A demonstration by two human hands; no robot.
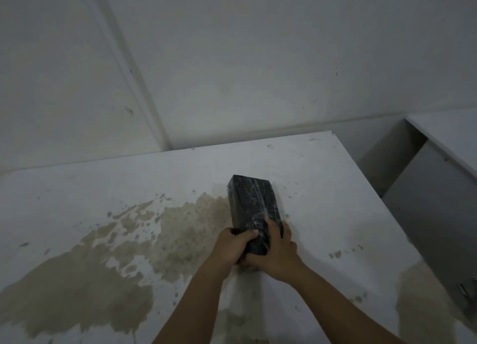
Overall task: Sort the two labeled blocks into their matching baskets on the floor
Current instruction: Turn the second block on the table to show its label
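Block first: we saw one dark, oblong piece wrapped in shiny clear film, lying on a white table and pointing away from the camera toward the wall. Both hands were on its near end. Our left hand curled round the near left corner, thumb laid across the top face, fingers closed tight on the side. Our right hand clamped the near right side, fingers wrapped over the top edge and palm pressed against the end. Whether the near end sat flat or slightly raised off the surface, we could not tell. A broad brownish stain spread over the tabletop to the left of the block and reached right up to its left edge. Off to the right stood a second white unit, well apart.
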